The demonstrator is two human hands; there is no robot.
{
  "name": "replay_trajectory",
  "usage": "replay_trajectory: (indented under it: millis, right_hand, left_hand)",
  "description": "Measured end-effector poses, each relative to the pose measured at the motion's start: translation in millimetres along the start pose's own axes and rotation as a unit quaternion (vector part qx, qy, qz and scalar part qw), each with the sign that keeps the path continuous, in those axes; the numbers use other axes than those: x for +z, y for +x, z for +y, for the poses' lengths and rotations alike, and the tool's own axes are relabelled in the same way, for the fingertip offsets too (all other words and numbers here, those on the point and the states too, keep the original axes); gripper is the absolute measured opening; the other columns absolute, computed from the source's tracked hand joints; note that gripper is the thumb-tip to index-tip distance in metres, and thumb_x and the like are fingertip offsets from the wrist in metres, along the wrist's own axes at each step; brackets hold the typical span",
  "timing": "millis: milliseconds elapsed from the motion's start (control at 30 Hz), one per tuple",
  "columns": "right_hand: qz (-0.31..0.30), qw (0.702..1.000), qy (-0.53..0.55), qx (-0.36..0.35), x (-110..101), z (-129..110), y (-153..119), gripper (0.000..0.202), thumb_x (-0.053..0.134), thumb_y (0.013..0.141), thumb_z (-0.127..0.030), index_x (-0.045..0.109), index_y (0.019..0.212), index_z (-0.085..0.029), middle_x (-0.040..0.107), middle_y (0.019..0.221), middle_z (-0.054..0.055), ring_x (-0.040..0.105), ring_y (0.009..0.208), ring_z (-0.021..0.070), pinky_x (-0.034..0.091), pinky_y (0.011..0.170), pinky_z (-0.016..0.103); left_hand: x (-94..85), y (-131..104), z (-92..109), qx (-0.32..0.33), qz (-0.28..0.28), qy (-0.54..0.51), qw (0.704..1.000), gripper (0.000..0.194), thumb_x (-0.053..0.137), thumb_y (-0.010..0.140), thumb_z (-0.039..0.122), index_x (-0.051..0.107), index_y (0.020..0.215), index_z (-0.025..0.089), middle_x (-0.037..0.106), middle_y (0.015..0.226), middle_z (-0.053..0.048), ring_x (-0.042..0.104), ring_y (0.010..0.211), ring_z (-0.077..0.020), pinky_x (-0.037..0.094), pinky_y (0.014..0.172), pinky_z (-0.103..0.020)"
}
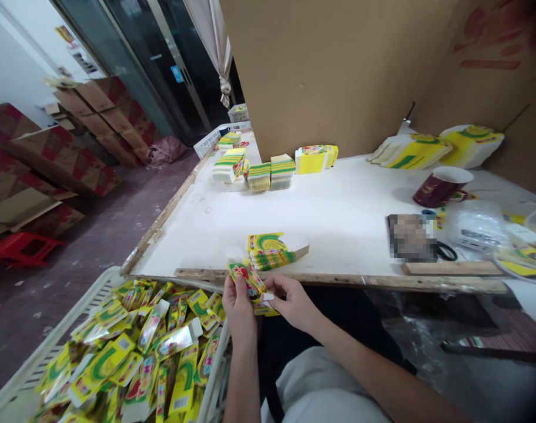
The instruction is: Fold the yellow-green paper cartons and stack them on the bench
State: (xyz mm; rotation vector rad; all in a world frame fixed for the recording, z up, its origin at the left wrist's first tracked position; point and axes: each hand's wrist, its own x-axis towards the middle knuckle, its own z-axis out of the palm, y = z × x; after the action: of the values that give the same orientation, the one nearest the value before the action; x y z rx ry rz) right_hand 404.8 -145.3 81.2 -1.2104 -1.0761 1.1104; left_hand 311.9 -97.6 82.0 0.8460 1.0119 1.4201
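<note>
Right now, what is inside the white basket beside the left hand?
The basket holds a jumbled heap of yellow-and-green cartons. Only the upper ones show; they cover the bottom, so what lies deeper cannot be seen.

No text can be read; the lettering on the held carton (253, 282) is blurred.

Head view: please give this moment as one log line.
left hand: holds yellow carton; right hand: at its white flap; crate: heaped with cartons

Apparently a packing workshop; large brown-and-red cardboard cartons (116, 120) stand stacked; a white slotted plastic crate (69, 323) full of small yellow-and-green cardboard boxes (186, 376) sits beside a white wood-edged worktable (338, 217).
</note>
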Motion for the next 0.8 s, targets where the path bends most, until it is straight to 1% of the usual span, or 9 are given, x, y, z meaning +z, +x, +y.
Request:
replay_trajectory:
  millis: [67,200,300,433,533,600,667,733,800]
  right_hand:
    - [0.019,1.000,-0.003,0.000,-2.0,-0.9,1.1,0.005,0.056,0.065,-0.017,0.053,0.069,-0.015,0.042,0.057,-0.005,0.034,0.052,0.0082,0.029,0.051,0.021]
    - [0.043,0.999,-0.010,-0.003,-8.4,-0.4,3.5,0.012,0.057,0.066,-0.021,0.047,0.060,-0.017,0.039,0.054,-0.006,0.031,0.050,0.0079,0.026,0.047,0.021]
    - [0.056,0.996,-0.054,-0.039,-18.0,-2.2,4.6,0.009,0.054,0.066,-0.017,0.048,0.060,-0.017,0.041,0.056,-0.005,0.034,0.052,0.0088,0.028,0.049,0.021]
    - [0.022,0.977,-0.178,-0.113,-31.3,-11.1,2.3,0.012,0.051,0.066,-0.005,0.051,0.061,-0.016,0.046,0.061,-0.003,0.041,0.060,0.0107,0.032,0.055,0.022]
    - [0.001,0.963,-0.228,-0.147,-38.8,-18.1,0.6,0.017,0.050,0.068,-0.001,0.057,0.067,-0.017,0.049,0.064,-0.002,0.045,0.064,0.0118,0.035,0.058,0.022]
    - [0.021,0.950,-0.262,-0.167,-45.5,-21.2,1.0,0.022,0.049,0.072,-0.001,0.062,0.078,-0.017,0.053,0.071,0.001,0.048,0.069,0.0134,0.039,0.063,0.024]
    - [0.063,0.927,-0.313,-0.196,-53.9,-23.5,1.9,0.029,0.047,0.074,-0.001,0.064,0.088,-0.018,0.054,0.077,0.004,0.050,0.075,0.0159,0.042,0.068,0.027]
    - [0.104,0.895,-0.367,-0.230,-61.2,-26.2,2.3,0.035,0.044,0.075,0.001,0.066,0.093,-0.020,0.054,0.077,0.005,0.048,0.078,0.0178,0.042,0.072,0.030]
    - [0.115,0.867,-0.410,-0.260,-64.6,-29.9,1.7,0.037,0.042,0.077,0.000,0.066,0.095,-0.021,0.053,0.076,0.006,0.046,0.078,0.0188,0.043,0.073,0.032]
  left_hand:
    - [0.7,-2.2,0.1,0.011,0.002,0.006,1.000,0.027,0.065,0.070,0.041,0.060,0.080,0.016,0.058,0.065,0.003,0.051,0.057,-0.0081,0.042,0.055,-0.017]
    - [1.2,-5.3,0.6,0.019,0.013,-0.005,1.000,0.022,0.065,0.071,0.037,0.062,0.077,0.016,0.061,0.068,0.003,0.054,0.060,-0.0076,0.044,0.061,-0.018]
    - [0.0,-4.7,0.9,0.013,-0.007,-0.011,1.000,0.021,0.068,0.068,0.035,0.063,0.077,0.017,0.062,0.069,0.003,0.056,0.064,-0.0087,0.045,0.065,-0.019]
    - [-2.0,-3.9,-0.6,0.029,-0.050,-0.017,0.998,0.020,0.070,0.066,0.032,0.063,0.075,0.016,0.063,0.071,0.001,0.057,0.068,-0.0104,0.046,0.068,-0.021]
    - [-2.1,-4.1,1.9,0.047,-0.046,-0.016,0.998,0.016,0.068,0.068,0.029,0.061,0.073,0.016,0.062,0.069,0.002,0.057,0.066,-0.0091,0.046,0.068,-0.020]
    - [-1.9,-4.6,9.9,0.085,-0.037,0.008,0.996,0.020,0.066,0.071,0.027,0.060,0.088,0.019,0.064,0.082,0.000,0.058,0.076,-0.0108,0.046,0.073,-0.021]
    - [-2.3,-5.8,23.2,0.158,-0.035,0.067,0.985,0.037,0.065,0.072,0.025,0.054,0.106,0.022,0.060,0.102,-0.005,0.056,0.093,-0.0146,0.045,0.082,-0.026]
    - [-3.5,-7.8,38.4,0.237,-0.059,0.158,0.957,0.047,0.065,0.071,0.024,0.049,0.115,0.022,0.054,0.114,-0.008,0.051,0.106,-0.0190,0.040,0.091,-0.032]
    - [-5.1,-9.7,49.8,0.277,-0.113,0.274,0.914,0.053,0.069,0.067,0.027,0.049,0.116,0.022,0.051,0.117,-0.009,0.047,0.112,-0.0230,0.035,0.098,-0.038]
